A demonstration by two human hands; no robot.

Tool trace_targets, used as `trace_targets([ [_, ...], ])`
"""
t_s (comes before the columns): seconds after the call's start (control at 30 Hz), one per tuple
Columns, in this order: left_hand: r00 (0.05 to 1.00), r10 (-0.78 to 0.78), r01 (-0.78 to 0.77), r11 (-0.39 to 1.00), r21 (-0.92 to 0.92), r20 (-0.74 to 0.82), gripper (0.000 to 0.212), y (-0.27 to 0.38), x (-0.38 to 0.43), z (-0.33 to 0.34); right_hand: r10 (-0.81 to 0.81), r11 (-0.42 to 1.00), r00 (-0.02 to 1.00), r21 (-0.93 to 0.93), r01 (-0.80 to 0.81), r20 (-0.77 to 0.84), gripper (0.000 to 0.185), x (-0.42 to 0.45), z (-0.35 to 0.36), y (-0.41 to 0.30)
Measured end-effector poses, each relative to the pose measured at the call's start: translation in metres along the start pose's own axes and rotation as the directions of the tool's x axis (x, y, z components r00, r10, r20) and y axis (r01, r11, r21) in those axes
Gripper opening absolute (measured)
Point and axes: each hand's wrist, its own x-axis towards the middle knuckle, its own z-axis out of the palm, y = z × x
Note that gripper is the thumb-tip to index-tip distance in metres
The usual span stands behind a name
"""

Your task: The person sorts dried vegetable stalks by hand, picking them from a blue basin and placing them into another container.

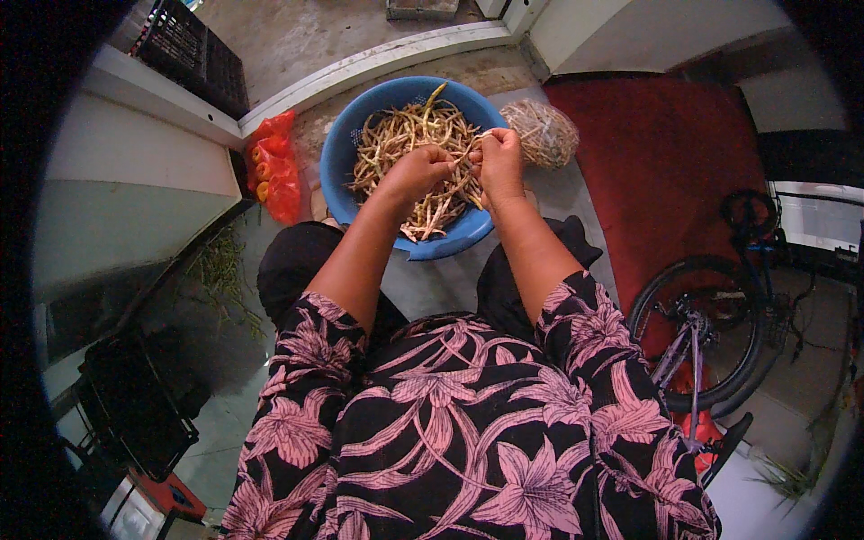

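A blue plastic basin point(332, 162) with perforated sides stands on the floor between my knees. Dry, pale bean pods point(385, 138) are heaped inside it, and one yellow-green pod point(432, 101) sticks up near the far rim. Above the heap, my left hand point(424, 170) pinches one end of a thin pod point(462, 160) between thumb and fingers. My right hand point(501, 162) has hold of the same pod close by, its fingers curled. The fingers hide part of this pod, so whether it is split cannot be seen.
Beyond the basin's right rim rests a clear plastic bag point(540, 131) of pods. To the left lies a red bag point(278, 182) with orange-yellow produce. A door sill point(378, 64), black crate point(192, 61), red mat point(661, 142), bicycle point(695, 327) and loose green stalks point(223, 270) surround me.
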Motion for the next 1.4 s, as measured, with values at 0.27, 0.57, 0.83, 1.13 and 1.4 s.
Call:
trace_targets([
  [0.27,0.997,0.013,-0.015,1.0,-0.018,-0.078,0.008,-0.005,0.001,-0.003,0.178,0.973,0.984,0.147,-0.175,-0.003,0.017,-0.018,0.004,-0.023],
  [0.57,0.967,0.063,-0.038,0.994,0.105,-0.248,0.01,0.005,-0.004,0.006,0.332,0.932,0.855,-0.002,-0.361,0.399,0.009,-0.016,0.0,-0.013],
  [0.83,0.952,0.182,-0.102,0.947,0.303,-0.248,0.009,0.0,-0.003,0.007,0.326,0.924,0.844,0.044,-0.379,0.426,0.009,-0.017,-0.004,-0.019],
  [1.13,0.976,0.159,-0.185,0.964,-0.19,-0.146,0.014,0.013,-0.012,0.011,0.276,0.883,0.821,0.207,-0.422,0.5,0.005,-0.016,-0.007,-0.018],
  [1.4,0.988,0.151,-0.148,0.941,-0.305,-0.015,0.018,0.014,-0.014,0.002,0.269,0.883,0.798,0.193,-0.428,0.539,0.006,-0.023,-0.006,-0.028],
])
